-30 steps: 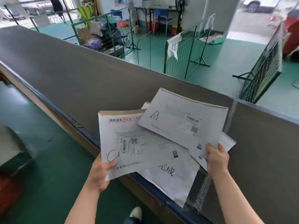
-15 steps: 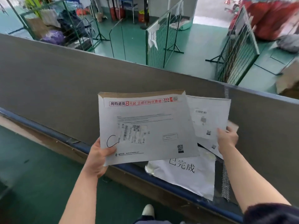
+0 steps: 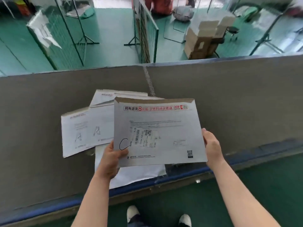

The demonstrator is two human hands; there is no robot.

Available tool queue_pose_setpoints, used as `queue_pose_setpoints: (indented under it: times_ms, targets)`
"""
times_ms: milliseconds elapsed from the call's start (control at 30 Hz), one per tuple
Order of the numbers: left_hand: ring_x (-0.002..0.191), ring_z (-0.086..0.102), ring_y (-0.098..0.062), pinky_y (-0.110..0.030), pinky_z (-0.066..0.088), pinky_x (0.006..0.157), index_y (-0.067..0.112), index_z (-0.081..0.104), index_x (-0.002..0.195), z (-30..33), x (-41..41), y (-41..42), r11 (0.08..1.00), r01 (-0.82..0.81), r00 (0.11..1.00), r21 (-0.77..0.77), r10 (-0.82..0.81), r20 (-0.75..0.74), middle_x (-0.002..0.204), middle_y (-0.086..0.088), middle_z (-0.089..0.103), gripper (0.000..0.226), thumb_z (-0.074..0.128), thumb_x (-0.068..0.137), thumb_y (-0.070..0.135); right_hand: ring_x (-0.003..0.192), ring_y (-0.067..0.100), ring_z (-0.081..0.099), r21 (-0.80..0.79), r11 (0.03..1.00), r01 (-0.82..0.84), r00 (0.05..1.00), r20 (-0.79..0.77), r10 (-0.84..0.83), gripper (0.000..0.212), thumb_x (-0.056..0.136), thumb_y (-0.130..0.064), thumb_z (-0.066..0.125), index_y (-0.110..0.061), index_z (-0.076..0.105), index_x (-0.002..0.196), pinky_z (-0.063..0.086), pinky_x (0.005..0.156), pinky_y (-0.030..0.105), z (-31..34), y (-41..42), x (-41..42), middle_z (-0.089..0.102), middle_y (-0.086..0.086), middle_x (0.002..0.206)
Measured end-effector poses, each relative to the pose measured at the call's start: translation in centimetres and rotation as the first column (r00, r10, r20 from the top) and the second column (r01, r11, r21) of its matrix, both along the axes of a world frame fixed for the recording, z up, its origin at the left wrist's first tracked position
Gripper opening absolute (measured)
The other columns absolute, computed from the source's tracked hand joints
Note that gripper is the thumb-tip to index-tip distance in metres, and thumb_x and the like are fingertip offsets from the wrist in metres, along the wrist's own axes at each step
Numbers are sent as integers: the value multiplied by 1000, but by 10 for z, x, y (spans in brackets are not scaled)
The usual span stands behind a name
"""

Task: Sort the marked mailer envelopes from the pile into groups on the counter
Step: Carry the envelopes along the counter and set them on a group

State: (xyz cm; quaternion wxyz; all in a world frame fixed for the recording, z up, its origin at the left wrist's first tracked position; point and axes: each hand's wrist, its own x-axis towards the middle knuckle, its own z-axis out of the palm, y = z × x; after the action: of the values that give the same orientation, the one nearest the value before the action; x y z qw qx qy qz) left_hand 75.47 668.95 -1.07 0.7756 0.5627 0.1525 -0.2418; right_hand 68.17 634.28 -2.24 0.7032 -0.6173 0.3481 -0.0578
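**A:** What do the hands have?

**B:** Both hold one mailer envelope marked C (image 3: 157, 131), lifted over the grey counter (image 3: 237, 102). The left hand (image 3: 111, 158) pinches its corner at seven o'clock, thumb on the face just below the handwritten C, fingers curled underneath. The right hand (image 3: 212, 146) grips the edge at three o'clock, thumb on top, fingers hidden behind.

**A:** And the rest of the envelopes?

**B:** Two mailers marked A lie flat on the counter at nine to ten o'clock of the held one: the nearer A envelope (image 3: 74, 133) and, overlapping it, a second A envelope (image 3: 101, 125), partly covered by the held mailer. A white sheet (image 3: 136, 174) lies beneath the left hand, reaching the counter's blue edge (image 3: 180, 175) at six o'clock.

**A:** Beyond the counter?

**B:** Cardboard boxes (image 3: 201, 41) at one o'clock, on the green floor.
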Motion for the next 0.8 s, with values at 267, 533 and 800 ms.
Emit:
queue_pose_setpoints:
  times_ms: [267, 533, 800]
  targets:
    - [76, 75, -28, -38, 63, 58, 9, 61, 113, 21, -36, -229, 918, 389, 916, 77, -394, 70, 99, -15, 74, 47, 51, 84, -26, 107, 40, 70, 101, 978, 180, 970, 145, -193, 37, 101, -35, 58, -11, 62, 129, 59, 83, 55, 12, -154, -164, 72, 16, 122]
    - [85, 76, -34, -46, 64, 64, 13, 63, 118, 33, -149, -510, 637, 761, 633, 122, -771, 74, 105, -14, 77, 50, 53, 85, -24, 101, 38, 74, 68, 829, 555, 818, 140, -558, 22, 99, -12, 64, -8, 68, 120, 61, 83, 56, 30, -332, -370, 76, 14, 113]
    - [100, 73, -40, -53, 59, 87, 10, 63, 121, 22, -208, -710, 466, 876, 461, 120, -885, 72, 114, -18, 75, 47, 56, 88, -23, 95, 24, 76, -60, 594, 802, 597, 99, -796, 20, 100, -9, 62, -21, 74, 110, 62, 83, 48, 29, -442, -438, 79, -1, 104]
